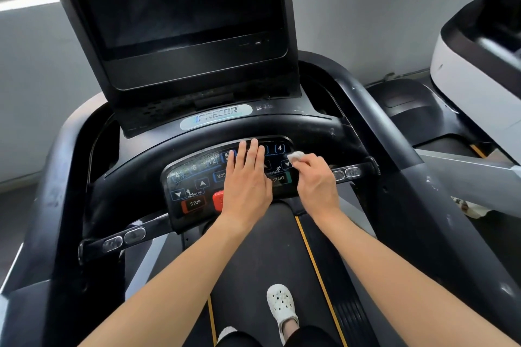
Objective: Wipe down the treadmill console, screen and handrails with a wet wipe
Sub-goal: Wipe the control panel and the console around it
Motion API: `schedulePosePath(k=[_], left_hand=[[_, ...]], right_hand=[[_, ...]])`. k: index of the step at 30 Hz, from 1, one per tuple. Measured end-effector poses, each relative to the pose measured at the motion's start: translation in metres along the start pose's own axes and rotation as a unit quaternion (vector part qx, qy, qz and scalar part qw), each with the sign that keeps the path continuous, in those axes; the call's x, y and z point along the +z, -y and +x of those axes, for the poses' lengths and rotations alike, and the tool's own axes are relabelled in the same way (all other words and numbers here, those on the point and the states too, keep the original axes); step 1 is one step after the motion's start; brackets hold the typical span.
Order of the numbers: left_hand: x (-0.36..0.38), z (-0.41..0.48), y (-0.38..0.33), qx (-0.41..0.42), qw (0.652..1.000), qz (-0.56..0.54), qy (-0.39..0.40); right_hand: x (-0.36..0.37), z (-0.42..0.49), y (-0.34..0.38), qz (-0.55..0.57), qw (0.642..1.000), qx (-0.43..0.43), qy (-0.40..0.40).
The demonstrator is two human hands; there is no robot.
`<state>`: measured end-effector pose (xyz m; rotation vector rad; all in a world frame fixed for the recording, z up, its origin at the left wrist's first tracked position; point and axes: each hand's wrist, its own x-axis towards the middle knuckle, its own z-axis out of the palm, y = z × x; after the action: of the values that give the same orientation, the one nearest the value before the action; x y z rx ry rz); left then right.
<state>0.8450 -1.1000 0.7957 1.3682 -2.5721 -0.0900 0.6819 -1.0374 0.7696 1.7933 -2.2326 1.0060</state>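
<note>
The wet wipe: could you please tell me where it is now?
In the head view, the wet wipe sits pinched in the right hand at the right edge of the keypad, above the START button, right of the flat left hand.

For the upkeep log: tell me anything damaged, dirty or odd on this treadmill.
White scuffs and chips mark the black front bar and the right handrail. The button panel shows smeary streaks on its left half. The screen looks hazy. Nothing seems broken or askew.
</note>
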Motion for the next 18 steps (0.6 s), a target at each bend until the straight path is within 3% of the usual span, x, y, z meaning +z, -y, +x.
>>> schedulePosePath(k=[10,15,18], left_hand=[[0.000,0.000,-0.001,0.003,1.000,0.006,0.002],[0.001,0.000,-0.003,0.002,1.000,0.007,-0.001],[0.002,-0.002,0.000,0.005,1.000,0.010,-0.002]], right_hand=[[0.002,0.048,0.009,0.014,1.000,0.020,0.005],[-0.004,0.008,0.006,0.033,0.999,0.032,-0.005],[-0.003,-0.015,0.004,0.058,0.994,0.092,0.006]])
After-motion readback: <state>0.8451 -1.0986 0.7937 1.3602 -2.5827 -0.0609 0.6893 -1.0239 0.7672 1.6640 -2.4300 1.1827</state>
